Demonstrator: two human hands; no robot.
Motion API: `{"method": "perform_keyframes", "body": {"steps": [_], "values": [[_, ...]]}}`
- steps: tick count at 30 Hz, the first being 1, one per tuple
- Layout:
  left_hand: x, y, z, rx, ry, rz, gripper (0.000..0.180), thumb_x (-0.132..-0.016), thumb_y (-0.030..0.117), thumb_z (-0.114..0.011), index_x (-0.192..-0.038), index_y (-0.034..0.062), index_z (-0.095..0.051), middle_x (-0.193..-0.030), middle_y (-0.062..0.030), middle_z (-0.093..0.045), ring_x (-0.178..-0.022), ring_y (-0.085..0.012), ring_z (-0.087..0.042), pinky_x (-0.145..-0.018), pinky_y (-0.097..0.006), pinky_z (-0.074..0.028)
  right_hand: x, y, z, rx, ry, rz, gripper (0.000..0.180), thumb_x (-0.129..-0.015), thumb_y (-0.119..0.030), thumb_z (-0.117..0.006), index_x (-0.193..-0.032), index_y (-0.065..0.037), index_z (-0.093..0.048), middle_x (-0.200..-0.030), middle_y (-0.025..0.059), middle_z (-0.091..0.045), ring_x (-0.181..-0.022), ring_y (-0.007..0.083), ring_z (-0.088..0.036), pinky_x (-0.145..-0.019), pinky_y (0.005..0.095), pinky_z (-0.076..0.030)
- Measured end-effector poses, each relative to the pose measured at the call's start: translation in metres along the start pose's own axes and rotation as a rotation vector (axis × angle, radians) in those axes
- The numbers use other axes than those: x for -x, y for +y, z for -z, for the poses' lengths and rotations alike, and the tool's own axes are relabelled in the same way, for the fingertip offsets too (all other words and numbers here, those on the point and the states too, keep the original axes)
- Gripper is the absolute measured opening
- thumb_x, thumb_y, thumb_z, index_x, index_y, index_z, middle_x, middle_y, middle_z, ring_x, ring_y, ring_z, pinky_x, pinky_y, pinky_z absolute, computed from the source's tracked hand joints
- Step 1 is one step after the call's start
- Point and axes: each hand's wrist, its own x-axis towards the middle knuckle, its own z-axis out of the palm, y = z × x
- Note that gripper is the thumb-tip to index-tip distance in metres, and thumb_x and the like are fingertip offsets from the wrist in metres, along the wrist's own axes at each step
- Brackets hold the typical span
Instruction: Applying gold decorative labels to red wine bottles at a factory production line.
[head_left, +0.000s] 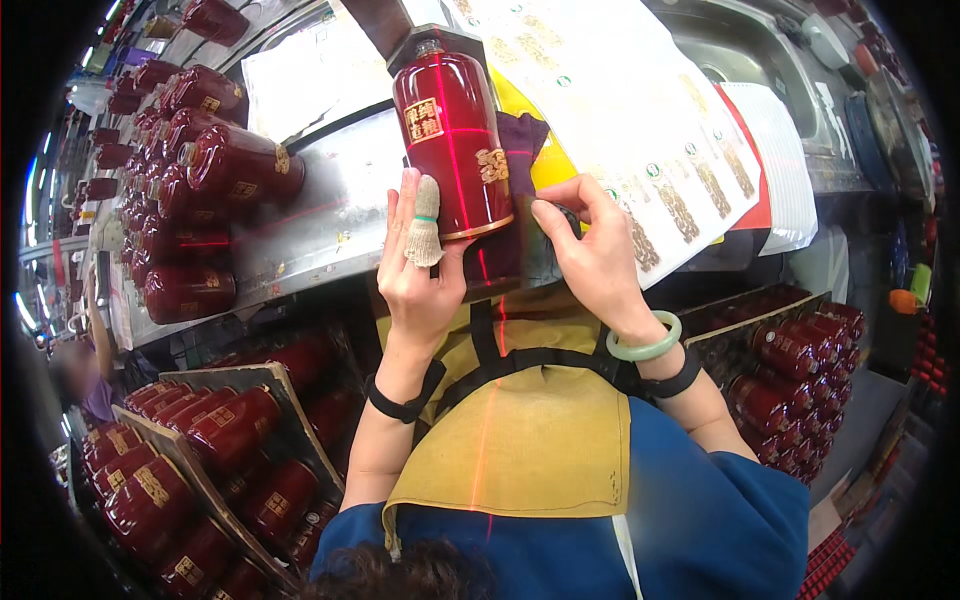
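A glossy dark-red bottle point(450, 140) with gold emblems lies tilted in front of me, its neck pointing away. My left hand point(422, 262) supports it by the left side and base, and one finger wears a knitted cloth cover point(425, 225). To the bottle's right, apart from it, my right hand point(595, 240) has thumb and forefinger bent together. Whatever is between those fingertips is too small to tell. Beside that hand lies a white sheet point(625, 130) with rows of gold decals. A dark purple cloth point(522, 145) sits partly behind the bottle.
Several red bottles point(245, 165) crowd the metal bench's left side. Crates of bottles stand at lower left point(235, 420) and right point(770, 385). A metal sink point(745, 60) is at the far right. Another person's arm point(100, 335) shows at the left edge.
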Motion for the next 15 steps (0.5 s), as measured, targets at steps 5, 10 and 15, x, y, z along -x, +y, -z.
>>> {"method": "perform_keyframes", "body": {"steps": [5, 10, 15], "values": [[0.005, -0.001, 0.002, 0.017, -0.041, 0.041, 0.059, -0.084, -0.001, -0.075, -0.139, -0.0120, -0.055, -0.145, -0.0319, -0.055, -0.136, -0.0459, -0.053, -0.117, -0.058, -0.040, 0.009, -0.026, -0.012, -0.173, -0.023, 0.081, 0.017, -0.094, -0.012, -0.073, -0.100, 0.003, -0.067, -0.089, 0.0139, -0.072, -0.084, 0.0185, -0.069, -0.079, 0.0307, -0.054], [0.012, -0.006, 0.005, 0.035, -0.079, 0.105, 0.061, -0.086, -0.003, -0.072, -0.143, -0.0112, -0.052, -0.146, -0.0326, -0.054, -0.137, -0.0483, -0.052, -0.114, -0.052, -0.043, -0.004, -0.006, 0.000, -0.001, 0.022, 0.016, 0.013, -0.093, -0.009, -0.072, -0.096, 0.002, -0.067, -0.085, 0.0134, -0.071, -0.079, 0.0211, -0.069, -0.074, 0.0344, -0.053], [0.018, -0.019, 0.010, 0.120, -0.158, 0.214, 0.065, -0.088, 0.002, -0.075, -0.147, -0.0096, -0.048, -0.147, -0.0309, -0.054, -0.136, -0.0482, -0.052, -0.108, -0.046, -0.048, 0.005, -0.017, -0.013, -0.032, -0.020, 0.128, 0.013, -0.092, -0.008, -0.072, -0.096, 0.003, -0.067, -0.085, 0.0140, -0.071, -0.079, 0.0225, -0.069, -0.074, 0.0346, -0.054]]}}
